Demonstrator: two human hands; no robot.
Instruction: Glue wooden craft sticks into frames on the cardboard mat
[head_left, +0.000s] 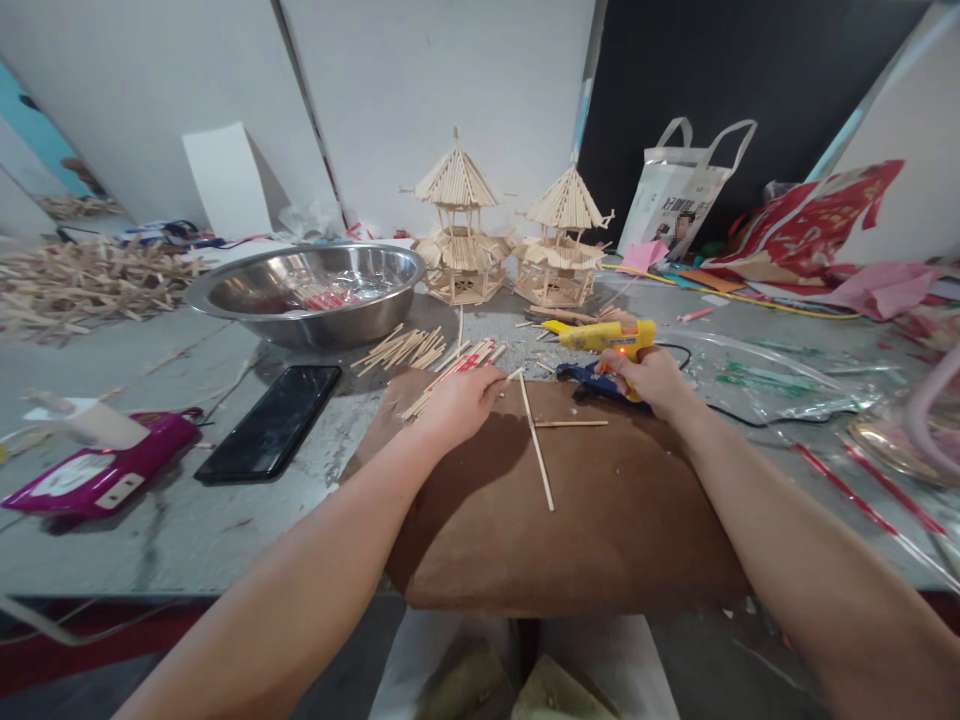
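My right hand (654,382) is wrapped round the handle of a yellow hot glue gun (600,337), whose nozzle points left. Beneath the gun lies a dark blue object (592,380), partly covered by the hand. My left hand (466,402) is closed in a pinch, with the pale end of a wooden stick (514,374) showing past its fingertips. Just right of it, a long thin stick (541,460) lies on the brown board (480,540), with a shorter stick (574,424) meeting its side. Red-and-white packaged sticks (459,366) lie behind my left hand.
Behind stand two stick pagodas (459,240) (561,240). Left are a steel basin (300,322), a black phone (270,425), a purple power strip (112,470) and a stick heap (82,285). A black cord (750,420) and plastic wrappers (795,370) lie right.
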